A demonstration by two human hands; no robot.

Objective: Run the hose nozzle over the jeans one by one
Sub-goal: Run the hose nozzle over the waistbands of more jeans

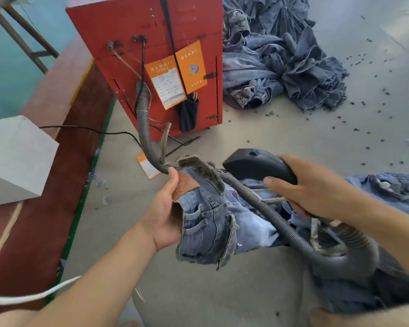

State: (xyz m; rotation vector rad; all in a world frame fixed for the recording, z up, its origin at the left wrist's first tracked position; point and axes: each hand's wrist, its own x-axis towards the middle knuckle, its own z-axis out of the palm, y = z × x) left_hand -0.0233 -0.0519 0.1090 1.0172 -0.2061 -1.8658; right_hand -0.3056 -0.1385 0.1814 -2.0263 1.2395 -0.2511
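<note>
My left hand [167,213] grips the waistband of a pair of light blue jeans [210,223], thumb on the brown leather patch. My right hand [309,187] holds the black handle of the hose nozzle [257,165], which points left just above the jeans. The grey ribbed hose [265,208] runs from the handle across the jeans, loops at lower right and climbs to the red machine [151,55]. More jeans lie under my right arm.
A big heap of jeans [281,60] lies on the floor at the back right. Dark lint scraps [376,128] dot the grey floor. A white box [17,159] stands at left beside a red floor strip. An orange tag [148,167] lies near the hose.
</note>
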